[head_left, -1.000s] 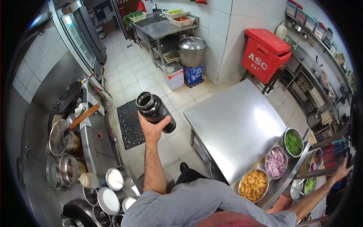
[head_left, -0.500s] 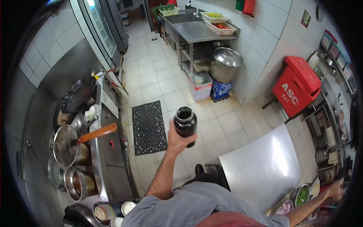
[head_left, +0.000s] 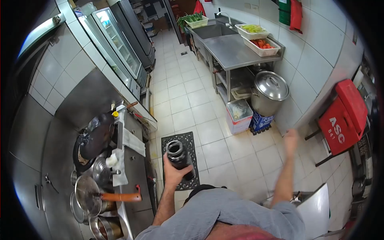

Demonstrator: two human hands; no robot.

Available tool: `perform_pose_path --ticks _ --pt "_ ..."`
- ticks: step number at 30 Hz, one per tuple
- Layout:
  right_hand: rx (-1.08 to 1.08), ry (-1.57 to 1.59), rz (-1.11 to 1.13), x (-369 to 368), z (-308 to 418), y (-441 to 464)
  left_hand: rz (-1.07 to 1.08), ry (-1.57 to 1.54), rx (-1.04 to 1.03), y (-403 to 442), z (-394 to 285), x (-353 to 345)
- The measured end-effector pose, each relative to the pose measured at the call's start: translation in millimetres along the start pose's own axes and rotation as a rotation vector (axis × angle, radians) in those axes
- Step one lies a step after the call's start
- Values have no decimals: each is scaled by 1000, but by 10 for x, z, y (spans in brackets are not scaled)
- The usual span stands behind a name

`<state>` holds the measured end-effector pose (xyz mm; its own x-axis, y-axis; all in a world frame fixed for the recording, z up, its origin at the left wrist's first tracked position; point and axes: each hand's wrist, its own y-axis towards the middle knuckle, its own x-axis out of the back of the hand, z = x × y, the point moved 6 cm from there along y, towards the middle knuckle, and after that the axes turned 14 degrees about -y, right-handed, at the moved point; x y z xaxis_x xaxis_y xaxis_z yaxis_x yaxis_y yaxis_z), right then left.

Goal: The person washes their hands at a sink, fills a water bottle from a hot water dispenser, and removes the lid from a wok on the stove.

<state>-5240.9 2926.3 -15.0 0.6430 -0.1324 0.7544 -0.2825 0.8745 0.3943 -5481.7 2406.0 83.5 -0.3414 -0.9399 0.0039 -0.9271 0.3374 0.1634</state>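
Note:
My left hand [head_left: 173, 173] is closed around a dark, wide-mouthed jar [head_left: 180, 158] with its mouth uncovered. The jar is held out in front of my body, above the black floor mat [head_left: 192, 149], and leans slightly. What is inside it looks dark; I cannot make it out. My right hand [head_left: 291, 140] is stretched forward on the right, over the tiled floor and left of the red bin [head_left: 345, 118]. Motion blurs its fingers, and no object can be made out in it.
At left, a stove counter carries a wok [head_left: 97, 136], a strainer with a wooden handle [head_left: 120, 197] and pots [head_left: 106, 228]. Ahead stand a steel sink table [head_left: 236, 52], a big lidded pot [head_left: 270, 94] and a fridge [head_left: 120, 44]. A shiny metal surface [head_left: 314, 212] lies lower right.
My view has swung left and lifted. My right hand has come from the shelves at far right to in front of me, at right. The jar remains in my left hand.

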Motion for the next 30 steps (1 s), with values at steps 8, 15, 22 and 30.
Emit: perform_pose_path --ticks 8,15,22,30 --pt "926 350 1485 -2672 3651 -1673 -241 -229 -76 1737 511 591" --pt "297 38 1269 -4584 2817 -87 -99 -264 26 3828 657 553" --pt "-309 -138 958 -5170 1394 1105 93 -255 37 5919 1156 249" --pt "1455 -749 1022 -7151 2604 1969 -84 -35 -21 8172 1567 278"
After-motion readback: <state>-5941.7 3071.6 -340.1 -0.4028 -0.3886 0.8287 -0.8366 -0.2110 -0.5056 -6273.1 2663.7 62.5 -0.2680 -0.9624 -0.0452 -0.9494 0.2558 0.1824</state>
